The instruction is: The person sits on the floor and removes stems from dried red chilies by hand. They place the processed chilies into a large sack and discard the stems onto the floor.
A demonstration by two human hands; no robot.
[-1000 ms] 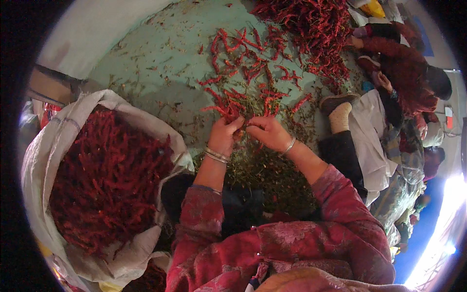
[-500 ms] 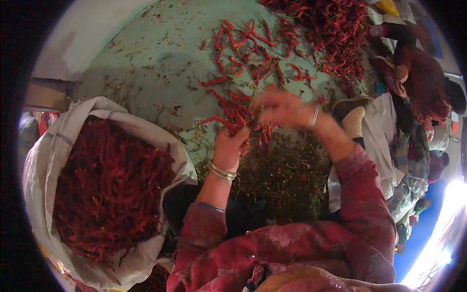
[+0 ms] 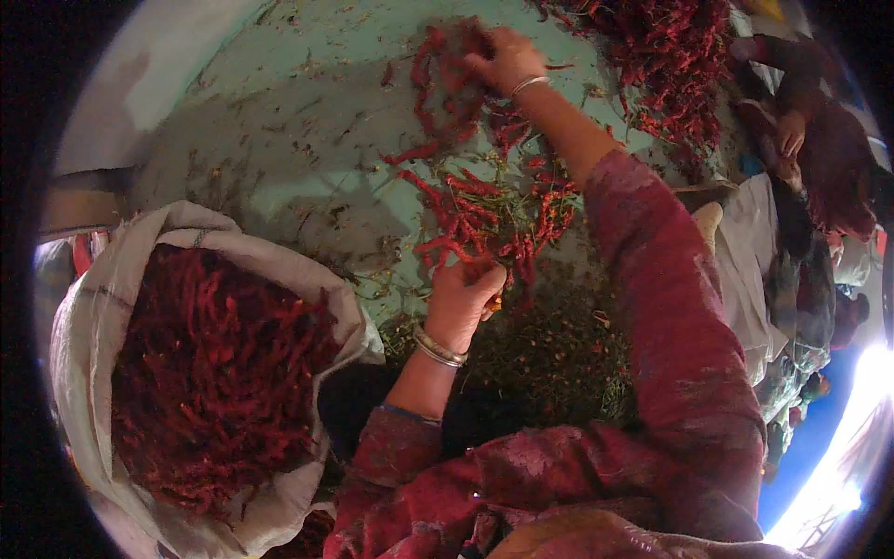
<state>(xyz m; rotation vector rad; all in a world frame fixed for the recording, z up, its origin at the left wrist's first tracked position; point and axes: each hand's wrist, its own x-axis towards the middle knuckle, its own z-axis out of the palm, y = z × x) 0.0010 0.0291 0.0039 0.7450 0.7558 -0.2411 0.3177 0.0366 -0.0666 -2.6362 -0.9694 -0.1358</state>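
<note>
On my remote feed, I see the left hand (image 3: 466, 300) with fingers closed on red chillies (image 3: 449, 248). The right hand (image 3: 511, 63) reaches loose chillies (image 3: 424, 88) on the green floor (image 3: 293, 107); blur means I cannot tell its grip. 1 full white sack (image 3: 82, 359) stands left.

Loose chillies (image 3: 458, 216) ahead — sack (image 3: 86, 373) left, chilli heap (image 3: 675, 70) right.

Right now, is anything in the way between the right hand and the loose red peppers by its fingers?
Nothing visible: the right hand is right at the loose red peppers. Blur hides whether it grips any.
</note>
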